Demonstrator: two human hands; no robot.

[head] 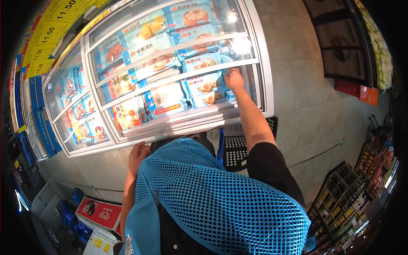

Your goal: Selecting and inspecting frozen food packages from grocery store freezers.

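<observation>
My right hand (234, 79) reaches into a chest freezer (268, 92) with sliding glass lids, at the edge of the lid frame (191, 74). Its fingers are partly hidden behind the frame and glare, so a grip cannot be made out. Just left of it lie blue bags of frozen food (207, 89); more bags, such as a bag with pictured buns (129, 113), fill the freezer. My left hand (140, 150) hangs beside my blue mesh vest (204, 178), below the freezer's front edge, fingers loosely curled and holding nothing visible.
A black perforated shopping basket or cart (234, 151) stands below my right arm, against the freezer front. Yellow price cards (47, 35) line the upper left. A dark produce stand (344, 47) is at the upper right, stocked shelves (338, 191) at the lower right, a red-topped box (100, 212) at the lower left.
</observation>
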